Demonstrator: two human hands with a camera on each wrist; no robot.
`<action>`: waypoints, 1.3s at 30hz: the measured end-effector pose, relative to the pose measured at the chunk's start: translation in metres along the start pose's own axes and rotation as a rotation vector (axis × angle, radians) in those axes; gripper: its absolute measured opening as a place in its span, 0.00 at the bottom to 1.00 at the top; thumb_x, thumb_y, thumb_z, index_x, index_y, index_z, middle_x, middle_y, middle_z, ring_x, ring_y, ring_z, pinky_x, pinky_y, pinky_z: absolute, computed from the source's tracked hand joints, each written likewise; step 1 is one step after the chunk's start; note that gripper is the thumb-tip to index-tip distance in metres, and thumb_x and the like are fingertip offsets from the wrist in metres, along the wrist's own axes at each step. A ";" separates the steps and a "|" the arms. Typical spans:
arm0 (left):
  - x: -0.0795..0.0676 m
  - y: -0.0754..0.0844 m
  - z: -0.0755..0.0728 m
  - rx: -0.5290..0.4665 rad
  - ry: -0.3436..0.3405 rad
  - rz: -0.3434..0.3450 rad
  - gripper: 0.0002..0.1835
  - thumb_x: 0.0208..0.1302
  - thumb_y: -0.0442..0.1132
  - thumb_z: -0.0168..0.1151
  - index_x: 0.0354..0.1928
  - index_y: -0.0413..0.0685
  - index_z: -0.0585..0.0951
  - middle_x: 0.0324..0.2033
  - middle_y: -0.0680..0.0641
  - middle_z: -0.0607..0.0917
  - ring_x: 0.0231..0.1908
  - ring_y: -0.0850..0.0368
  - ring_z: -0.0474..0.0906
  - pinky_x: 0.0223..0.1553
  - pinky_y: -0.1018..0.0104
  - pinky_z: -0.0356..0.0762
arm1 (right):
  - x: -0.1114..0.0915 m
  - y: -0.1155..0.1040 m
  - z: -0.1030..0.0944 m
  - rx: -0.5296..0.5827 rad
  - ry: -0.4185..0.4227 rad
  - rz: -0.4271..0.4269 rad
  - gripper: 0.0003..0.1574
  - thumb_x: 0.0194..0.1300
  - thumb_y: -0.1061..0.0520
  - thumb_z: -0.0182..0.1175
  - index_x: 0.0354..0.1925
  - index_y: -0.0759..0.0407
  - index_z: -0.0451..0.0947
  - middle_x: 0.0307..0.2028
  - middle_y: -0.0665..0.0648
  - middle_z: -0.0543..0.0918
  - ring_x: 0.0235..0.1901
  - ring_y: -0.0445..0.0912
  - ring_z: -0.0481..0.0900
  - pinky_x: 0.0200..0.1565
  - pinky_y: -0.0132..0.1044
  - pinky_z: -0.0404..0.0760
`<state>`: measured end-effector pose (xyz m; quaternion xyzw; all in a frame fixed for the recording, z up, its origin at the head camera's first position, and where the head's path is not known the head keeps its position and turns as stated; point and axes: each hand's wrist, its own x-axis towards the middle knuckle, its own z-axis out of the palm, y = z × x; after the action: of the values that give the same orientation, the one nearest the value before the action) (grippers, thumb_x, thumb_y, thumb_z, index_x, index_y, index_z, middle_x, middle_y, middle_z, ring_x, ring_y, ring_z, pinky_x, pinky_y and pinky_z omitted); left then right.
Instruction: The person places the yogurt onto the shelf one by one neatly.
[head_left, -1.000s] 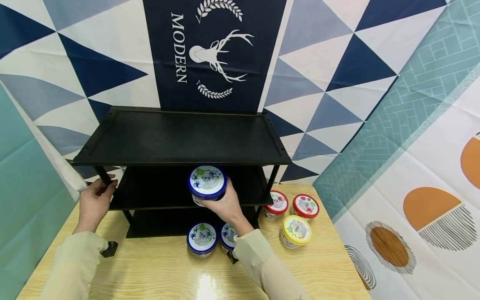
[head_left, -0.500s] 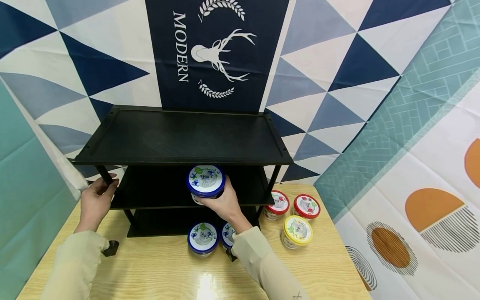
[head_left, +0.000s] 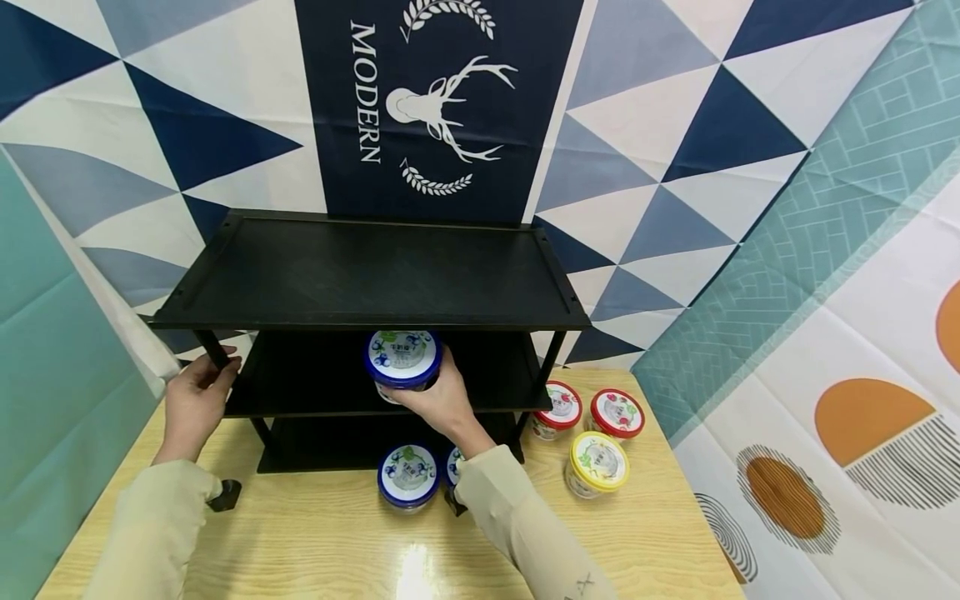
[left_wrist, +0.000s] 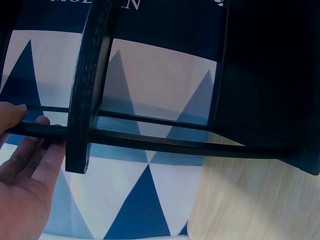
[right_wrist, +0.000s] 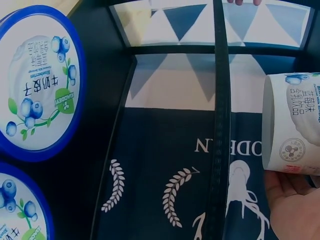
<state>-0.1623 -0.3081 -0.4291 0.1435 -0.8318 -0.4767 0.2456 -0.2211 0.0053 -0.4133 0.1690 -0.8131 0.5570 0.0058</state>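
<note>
My right hand [head_left: 442, 404] grips a white tub with a blue lid [head_left: 403, 357] and a blueberry print. It holds the tub at the front of the middle level of a black three-level shelf rack [head_left: 367, 271], the lid's far edge right by the top board's front edge. In the right wrist view the tub [right_wrist: 295, 122] stands in the fingers, its flat base showing. My left hand [head_left: 191, 404] holds the rack's left front post [head_left: 212, 350]; the left wrist view has thumb and fingers around that bar [left_wrist: 42, 130]. Two more blue-lidded tubs, one [head_left: 408, 475] plain to see, the other [head_left: 453, 467] partly behind my right sleeve, stand on the table before the rack.
Right of the rack stand two red-lidded tubs [head_left: 558, 406] [head_left: 617, 412] and a yellow-lidded tub [head_left: 597, 461]. The wooden table [head_left: 300, 533] runs along the front. Patterned cloth [head_left: 615, 150] hangs close behind the rack and along both sides.
My right hand has carried the blue-lidded tub slightly left and in toward the rack. The left hand keeps its hold on the post. The head view has shifted a little.
</note>
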 end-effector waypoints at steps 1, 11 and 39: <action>0.000 0.000 0.000 -0.005 -0.001 -0.001 0.12 0.68 0.42 0.53 0.49 0.49 0.80 0.29 0.83 0.72 0.32 0.87 0.70 0.31 0.86 0.66 | 0.001 0.000 0.001 -0.001 -0.001 0.002 0.62 0.44 0.45 0.74 0.69 0.54 0.51 0.61 0.57 0.69 0.60 0.50 0.70 0.62 0.46 0.67; 0.000 -0.001 0.000 0.005 0.001 0.008 0.12 0.68 0.43 0.54 0.48 0.49 0.81 0.28 0.81 0.73 0.31 0.85 0.70 0.30 0.84 0.66 | 0.006 -0.002 0.011 -0.001 -0.005 0.020 0.62 0.43 0.44 0.74 0.69 0.52 0.52 0.60 0.55 0.70 0.60 0.48 0.70 0.61 0.44 0.68; 0.003 -0.001 0.003 0.026 0.032 0.015 0.10 0.66 0.42 0.56 0.45 0.47 0.81 0.26 0.78 0.74 0.26 0.80 0.70 0.28 0.81 0.64 | 0.018 -0.004 0.034 0.031 -0.030 0.005 0.60 0.44 0.44 0.74 0.69 0.50 0.52 0.59 0.53 0.70 0.59 0.46 0.71 0.59 0.40 0.70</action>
<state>-0.1663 -0.3078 -0.4303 0.1482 -0.8349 -0.4616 0.2606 -0.2312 -0.0313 -0.4189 0.1753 -0.8047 0.5671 -0.0105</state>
